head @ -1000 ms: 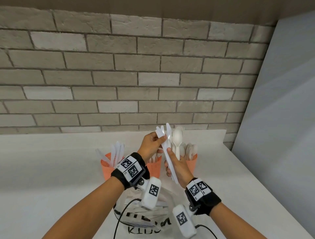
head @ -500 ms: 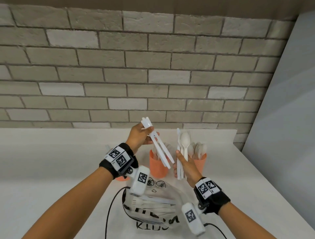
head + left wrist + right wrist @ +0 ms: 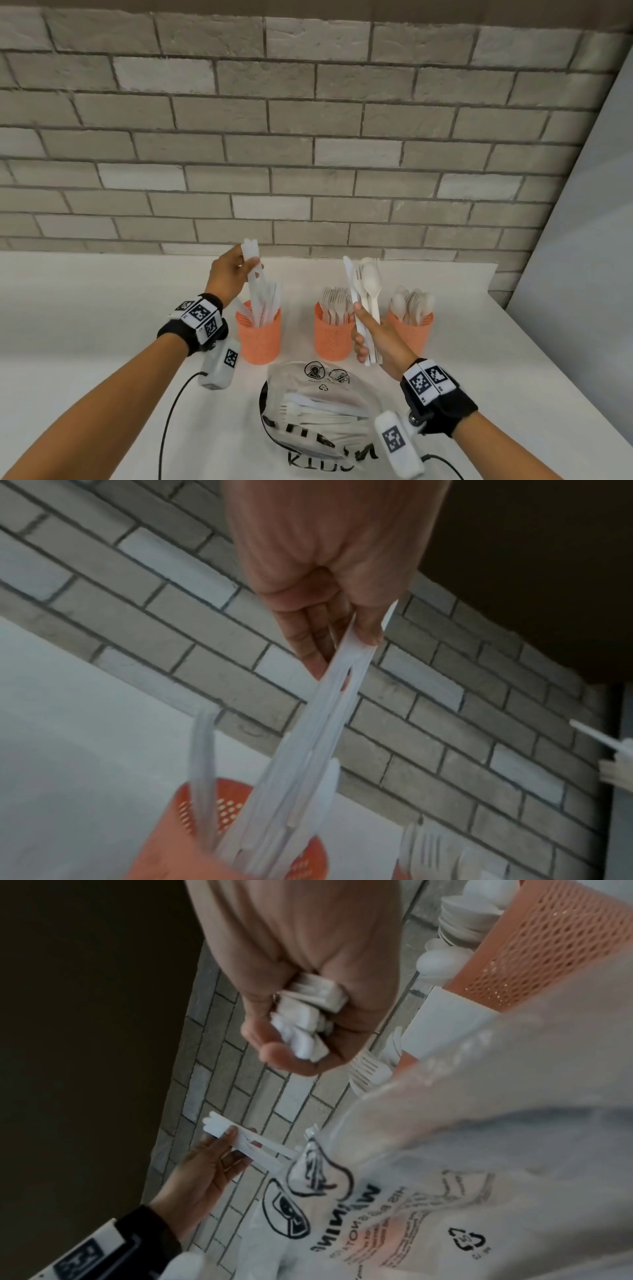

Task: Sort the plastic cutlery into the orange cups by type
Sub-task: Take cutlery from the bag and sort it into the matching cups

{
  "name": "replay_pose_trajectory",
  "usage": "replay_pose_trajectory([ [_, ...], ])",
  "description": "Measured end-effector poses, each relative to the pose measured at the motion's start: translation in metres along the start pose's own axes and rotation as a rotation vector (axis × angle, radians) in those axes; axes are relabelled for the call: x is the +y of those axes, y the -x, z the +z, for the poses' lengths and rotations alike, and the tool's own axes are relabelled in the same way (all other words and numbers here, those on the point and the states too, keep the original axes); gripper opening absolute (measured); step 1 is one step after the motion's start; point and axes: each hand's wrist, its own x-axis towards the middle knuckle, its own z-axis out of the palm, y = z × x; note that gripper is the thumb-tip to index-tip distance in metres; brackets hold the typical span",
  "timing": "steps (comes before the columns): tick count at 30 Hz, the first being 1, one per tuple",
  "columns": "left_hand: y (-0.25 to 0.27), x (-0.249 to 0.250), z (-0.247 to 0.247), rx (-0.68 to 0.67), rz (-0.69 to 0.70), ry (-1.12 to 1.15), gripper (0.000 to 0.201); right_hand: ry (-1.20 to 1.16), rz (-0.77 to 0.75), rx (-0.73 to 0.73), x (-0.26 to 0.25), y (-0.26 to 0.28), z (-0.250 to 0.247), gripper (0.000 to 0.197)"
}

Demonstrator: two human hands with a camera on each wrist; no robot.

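Left hand [image 3: 228,276]: thumb and fingers pinched on the handle ends of a small bunch of white plastic knives [image 3: 256,288], held blade-down, their lower ends inside the left orange cup [image 3: 259,337] among knives already standing there. The left wrist view confirms the pinch and shows the blades entering the cup mouth.

Right hand [image 3: 379,339]: fingers curled round the lower handles of a mixed bundle [image 3: 364,301] held upright, with a knife, a fork and a spoon showing at the top. The right wrist view shows the butt ends of the handles packed in the closed fist. This bundle stands in front of the gap between the middle and right cups.

Cutlery is white to off-white, matte plastic. The three cups are orange with perforated mesh walls, set in a row well apart from one another. The middle orange cup [image 3: 331,336] holds forks, tines up. The right orange cup [image 3: 412,329] holds spoons, bowls up.

A clear plastic bag [image 3: 318,414] with black printed symbols and lettering lies near the person, containing further white cutlery.

Surface: white countertop [image 3: 85,325]. Behind it a grey brick wall [image 3: 308,137]; a pale flat panel [image 3: 582,257] closes the right side.
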Motion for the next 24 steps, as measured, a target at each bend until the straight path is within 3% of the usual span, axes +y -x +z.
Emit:
replay_pose_trajectory([
  [6,0.008,-0.038,0.013,-0.043,-0.034,-0.191,0.022,0.034,0.004,-0.048,0.001,0.001,0.003,0.023],
  [12,0.015,-0.056,0.023,-0.096,0.072,-0.391,0.067,0.053,-0.01,-0.054,0.001,0.0,0.002,0.023],
  [19,0.015,-0.075,0.026,-0.148,0.151,-0.58,0.047,0.057,-0.011,-0.043,0.001,-0.002,0.002,0.028],
  [24,0.014,-0.081,0.024,-0.141,0.214,-0.758,0.05,0.054,-0.024,-0.055,0.003,-0.002,0.004,0.024],
])
